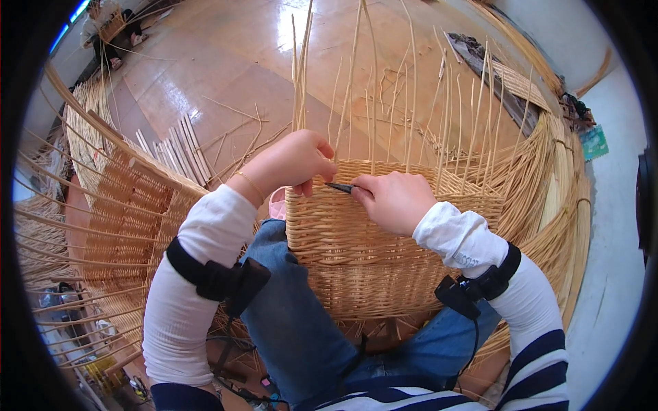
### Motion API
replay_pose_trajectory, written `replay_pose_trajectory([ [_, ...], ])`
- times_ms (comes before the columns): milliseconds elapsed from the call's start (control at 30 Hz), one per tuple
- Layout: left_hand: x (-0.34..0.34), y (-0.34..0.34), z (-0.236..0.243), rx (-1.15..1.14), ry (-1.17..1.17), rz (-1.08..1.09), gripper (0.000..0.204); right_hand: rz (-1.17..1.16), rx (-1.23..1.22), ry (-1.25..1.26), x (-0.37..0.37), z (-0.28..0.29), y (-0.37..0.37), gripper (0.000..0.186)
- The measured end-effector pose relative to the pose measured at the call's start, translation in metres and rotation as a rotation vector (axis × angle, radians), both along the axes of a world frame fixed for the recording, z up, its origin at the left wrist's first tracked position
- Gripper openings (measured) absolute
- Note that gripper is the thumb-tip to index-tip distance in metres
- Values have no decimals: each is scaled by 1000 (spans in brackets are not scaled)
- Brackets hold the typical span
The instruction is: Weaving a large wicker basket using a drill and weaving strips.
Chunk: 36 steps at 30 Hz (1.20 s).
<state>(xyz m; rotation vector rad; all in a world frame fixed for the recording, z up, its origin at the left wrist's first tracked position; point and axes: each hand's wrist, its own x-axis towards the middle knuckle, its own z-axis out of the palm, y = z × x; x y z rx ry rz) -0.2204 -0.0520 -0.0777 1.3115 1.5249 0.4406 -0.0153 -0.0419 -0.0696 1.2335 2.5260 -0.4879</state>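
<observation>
Left hand (299, 159): bent at the wrist, back turned up, poised at the top-left corner of the wicker basket (384, 240), fingers curled down toward the rim. Hides part of its own grip; can't tell whether clamped on a cane or just touching the weave. Wears a thin bracelet (248, 182) at the wrist.

Right hand (403, 200): back up, over the upper part of the weave, near the left hand. Grips a dark pointed tool (339, 187), fingers clamped on its rear end, tip aimed left, just beside the left fingers.

Forearms in white sleeves: angled up and inward from both sides, elbows out wide, black strap round each.

Basket: over the lap, between the forearms, woven face toward the camera, partly covering the blue jeans (284, 308). Has bare canes (412, 96) sticking out past the far edge.

Around it: bigger woven piece (127, 212) with long ribs at left, pale wood strips (181, 151) on the floor (226, 61) beyond, thick cane bundles (548, 205) at right. Far upper left: another person, near the wall.
</observation>
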Motion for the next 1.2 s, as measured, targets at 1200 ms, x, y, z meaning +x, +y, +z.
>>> replay_pose_trajectory([
  [1200,14,3,-29,44,-147,180,33,-167,23,45,-9,-10,-4,37],
])
